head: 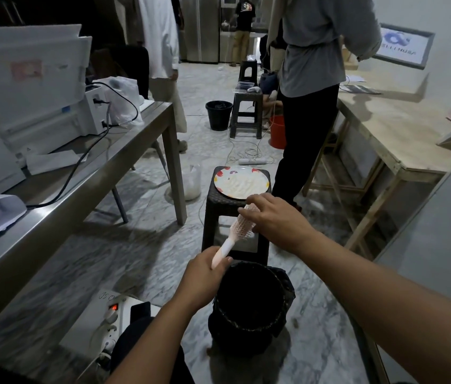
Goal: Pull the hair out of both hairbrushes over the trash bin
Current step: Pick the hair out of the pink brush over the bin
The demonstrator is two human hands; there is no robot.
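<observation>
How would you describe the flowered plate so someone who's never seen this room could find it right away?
Start at the black trash bin on the marble floor and look just beyond it to the dark plastic stool. The round white plate with red and yellow flower prints lies flat on top of the stool, the only dish in view.

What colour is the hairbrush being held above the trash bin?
Pale pink with a whitish handle, seen in the head view: the hairbrush.

Head-worn view, forward-down, close above hands (246, 245)
</observation>
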